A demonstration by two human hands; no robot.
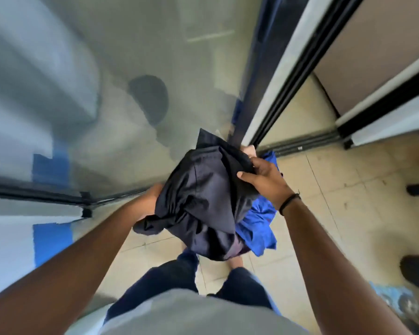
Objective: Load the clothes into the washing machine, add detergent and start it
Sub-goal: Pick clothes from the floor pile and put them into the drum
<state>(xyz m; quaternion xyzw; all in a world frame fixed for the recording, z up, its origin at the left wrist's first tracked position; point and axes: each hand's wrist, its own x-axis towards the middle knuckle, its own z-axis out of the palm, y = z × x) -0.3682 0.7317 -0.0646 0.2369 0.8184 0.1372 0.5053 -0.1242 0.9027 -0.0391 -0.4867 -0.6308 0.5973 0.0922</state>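
I hold a bundle of clothes in front of me, above the floor. A dark navy garment (203,201) is on top and a bright blue garment (259,226) hangs beneath it at the right. My right hand (261,177) grips the navy cloth at its upper right edge, thumb over the fabric. My left hand (153,199) is under the bundle's left side, mostly hidden by cloth. No washing machine or detergent is in view.
A glass partition (131,68) with a dark frame stands ahead and to the left, blurred. A sliding door frame (276,93) rises at the right. Beige floor tiles (336,189) lie below. Dark shapes sit at the right edge.
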